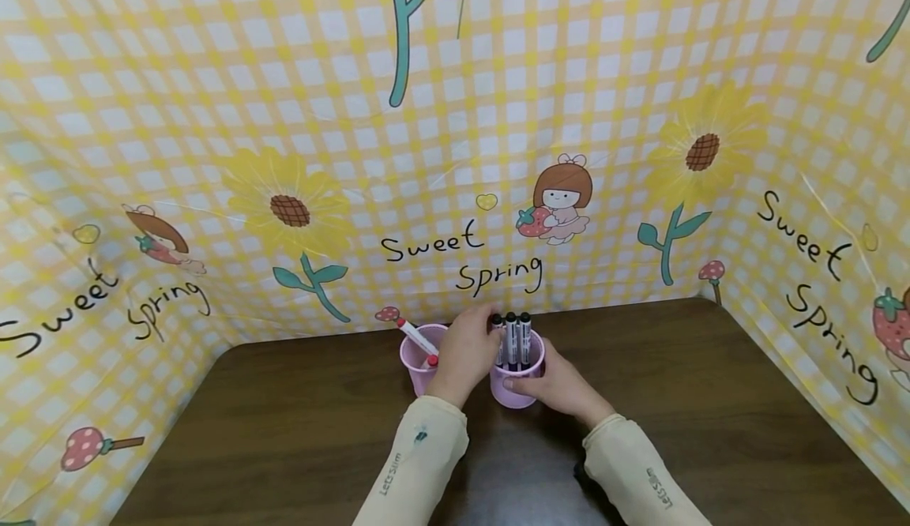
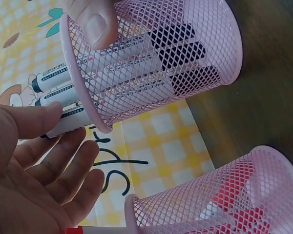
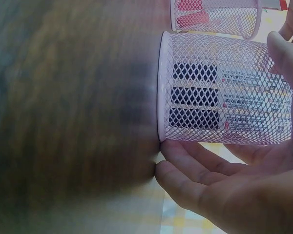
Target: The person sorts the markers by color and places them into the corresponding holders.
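Note:
My right hand (image 1: 566, 388) grips a pink mesh pen cup (image 1: 515, 395), its thumb across the front and its fingers round the far side. Three whiteboard markers (image 2: 132, 68) with black caps stand in that cup. With thumb and index finger, my left hand (image 1: 465, 352) pinches the top of the leftmost black marker (image 2: 71, 119), whose lower end is still inside the mesh. The other left fingers are loosely bent. To the left, partly hidden behind my left hand, stands a second pink mesh cup (image 1: 418, 377) holding red-capped markers (image 1: 418, 338), one leaning out over the rim.
Both cups stand near the back edge of a dark wooden table (image 1: 306, 431). A yellow checked cloth (image 1: 455, 139) with printed flowers and lettering hangs close behind them and along both sides.

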Action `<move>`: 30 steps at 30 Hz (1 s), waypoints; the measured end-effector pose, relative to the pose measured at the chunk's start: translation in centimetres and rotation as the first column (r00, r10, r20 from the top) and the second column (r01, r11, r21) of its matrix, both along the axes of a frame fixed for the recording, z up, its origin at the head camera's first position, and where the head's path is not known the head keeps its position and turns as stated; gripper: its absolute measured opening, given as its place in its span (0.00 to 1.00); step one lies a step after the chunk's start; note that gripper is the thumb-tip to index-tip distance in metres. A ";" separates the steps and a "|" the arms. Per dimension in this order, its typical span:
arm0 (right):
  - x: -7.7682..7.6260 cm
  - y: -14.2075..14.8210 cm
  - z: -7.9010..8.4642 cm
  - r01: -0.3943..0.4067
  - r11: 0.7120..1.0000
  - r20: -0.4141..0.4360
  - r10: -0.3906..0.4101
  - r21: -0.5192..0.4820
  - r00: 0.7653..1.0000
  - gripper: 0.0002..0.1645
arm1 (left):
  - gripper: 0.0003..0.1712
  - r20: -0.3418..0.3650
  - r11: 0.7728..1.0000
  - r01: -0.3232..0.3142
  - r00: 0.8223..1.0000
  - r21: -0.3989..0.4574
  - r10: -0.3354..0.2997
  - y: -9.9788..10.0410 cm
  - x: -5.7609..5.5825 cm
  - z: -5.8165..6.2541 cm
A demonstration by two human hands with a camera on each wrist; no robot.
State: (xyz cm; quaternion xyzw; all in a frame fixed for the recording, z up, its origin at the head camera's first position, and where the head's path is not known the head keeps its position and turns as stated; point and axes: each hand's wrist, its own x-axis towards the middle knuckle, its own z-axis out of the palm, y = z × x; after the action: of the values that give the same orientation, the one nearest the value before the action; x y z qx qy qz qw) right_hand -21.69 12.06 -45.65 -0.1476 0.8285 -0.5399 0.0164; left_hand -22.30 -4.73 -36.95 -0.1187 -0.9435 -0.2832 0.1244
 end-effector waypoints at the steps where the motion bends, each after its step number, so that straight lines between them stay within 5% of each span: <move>1: 0.0 0.0 0.0 0.000 1.000 0.002 0.000 -0.001 1.000 0.53 | 0.17 0.002 1.000 0.000 1.000 0.003 0.000 0.0 0.0 0.0; 30: 0.0 0.0 0.1 0.006 1.000 0.015 -0.007 0.008 1.000 0.55 | 0.15 0.026 0.996 -0.002 1.000 0.087 0.000 -0.2 -0.2 0.7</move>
State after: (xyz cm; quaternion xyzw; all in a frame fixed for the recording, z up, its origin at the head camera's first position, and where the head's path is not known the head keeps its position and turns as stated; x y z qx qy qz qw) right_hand -21.65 12.04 -45.53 -0.1408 0.8310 -0.5377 0.0215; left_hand -22.45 -4.96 -36.26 -0.1088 -0.9319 -0.3255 0.1173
